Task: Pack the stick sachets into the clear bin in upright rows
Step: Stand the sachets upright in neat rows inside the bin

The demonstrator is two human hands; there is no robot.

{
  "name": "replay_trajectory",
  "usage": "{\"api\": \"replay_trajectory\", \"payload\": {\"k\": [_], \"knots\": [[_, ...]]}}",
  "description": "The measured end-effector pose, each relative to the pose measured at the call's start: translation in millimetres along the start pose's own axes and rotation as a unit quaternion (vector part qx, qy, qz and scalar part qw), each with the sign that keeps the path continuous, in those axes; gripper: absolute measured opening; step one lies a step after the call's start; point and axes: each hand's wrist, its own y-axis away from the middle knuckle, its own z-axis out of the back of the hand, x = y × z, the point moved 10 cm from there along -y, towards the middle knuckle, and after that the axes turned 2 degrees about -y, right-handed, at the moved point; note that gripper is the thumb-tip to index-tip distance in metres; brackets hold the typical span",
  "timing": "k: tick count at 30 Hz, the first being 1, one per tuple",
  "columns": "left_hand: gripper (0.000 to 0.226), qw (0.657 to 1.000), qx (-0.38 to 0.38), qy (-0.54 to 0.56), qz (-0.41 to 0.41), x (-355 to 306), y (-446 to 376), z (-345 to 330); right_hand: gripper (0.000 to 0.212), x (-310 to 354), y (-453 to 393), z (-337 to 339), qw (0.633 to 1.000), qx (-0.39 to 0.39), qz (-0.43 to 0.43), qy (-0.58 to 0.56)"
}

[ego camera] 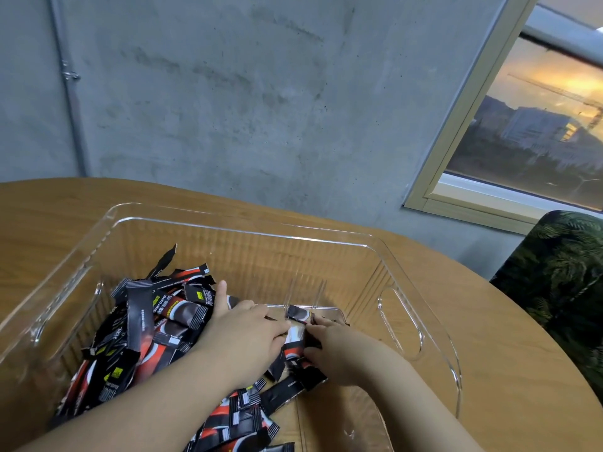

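Note:
A large clear bin (385, 252) sits on a round wooden table (509, 321). A loose heap of black and red stick sachets (137, 340) fills its left half, lying at all angles. Both my hands are inside the bin near its middle. My left hand (248, 337) lies palm down across sachets, its thumb raised toward the heap. My right hand (339, 350) closes its fingers on a small bunch of sachets (295, 345) held between the two hands, tilted and leaning. The bin's right part shows bare floor.
A grey concrete wall (261, 93) stands right behind the table. A window (535, 119) is at the upper right, and a dark leaf-patterned chair (561, 288) stands by the table's right edge. The bin has cut-out handles in its sides (401, 324).

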Motion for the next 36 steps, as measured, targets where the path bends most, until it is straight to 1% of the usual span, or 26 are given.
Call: {"api": "replay_trajectory", "payload": {"k": [2, 4, 5, 6, 9, 12, 16, 20, 24, 26, 29, 31, 33, 36], "knots": [[0.04, 0.999, 0.035, 0.011, 0.002, 0, -1, -4, 0.042, 3, 4, 1, 1.0, -0.002, 0.01, 0.017], [0.042, 0.998, 0.052, 0.026, 0.001, 1, -1, -9, 0.039, 3, 4, 10, 0.998, -0.051, 0.013, 0.022], [0.043, 0.998, 0.06, 0.029, 0.0, 1, 0, -10, 0.042, 3, 4, 14, 0.997, -0.07, 0.014, 0.023], [0.043, 0.998, 0.063, 0.029, -0.003, 1, 0, -11, 0.047, 4, 3, 15, 0.997, -0.073, 0.015, 0.027], [0.044, 0.997, 0.071, 0.018, -0.007, -1, 1, -11, 0.053, 5, -2, 11, 0.997, -0.044, 0.012, 0.055], [0.045, 0.996, 0.082, 0.018, -0.007, 0, 0, -14, 0.048, 7, -3, 7, 0.998, -0.029, 0.012, 0.05], [0.039, 0.998, 0.059, 0.029, -0.007, 1, -1, -13, 0.035, 3, -2, 1, 1.0, -0.011, -0.004, 0.014], [0.034, 0.999, 0.037, 0.032, -0.007, 2, -1, -11, 0.036, 0, 0, -3, 1.0, -0.014, -0.003, -0.009], [0.038, 0.998, 0.052, 0.036, -0.011, 1, 0, -12, 0.043, -9, 0, 13, 0.997, -0.065, -0.041, -0.029], [0.041, 0.997, 0.059, 0.037, -0.011, 0, 0, -12, 0.045, -12, -3, 19, 0.996, -0.066, -0.054, -0.011], [0.042, 0.997, 0.061, 0.04, -0.011, 1, 0, -12, 0.041, -12, -14, 22, 0.995, -0.077, -0.07, 0.004], [0.042, 0.997, 0.062, 0.043, -0.01, 1, 0, -12, 0.037, -15, -22, 24, 0.991, -0.096, -0.089, -0.018], [0.042, 0.997, 0.06, 0.043, -0.011, 1, 0, -12, 0.034, -11, -25, 31, 0.99, -0.109, -0.082, -0.024], [0.044, 0.997, 0.062, 0.04, -0.013, 1, 0, -14, 0.039, -3, -28, 34, 0.995, -0.077, -0.064, -0.011]]}}
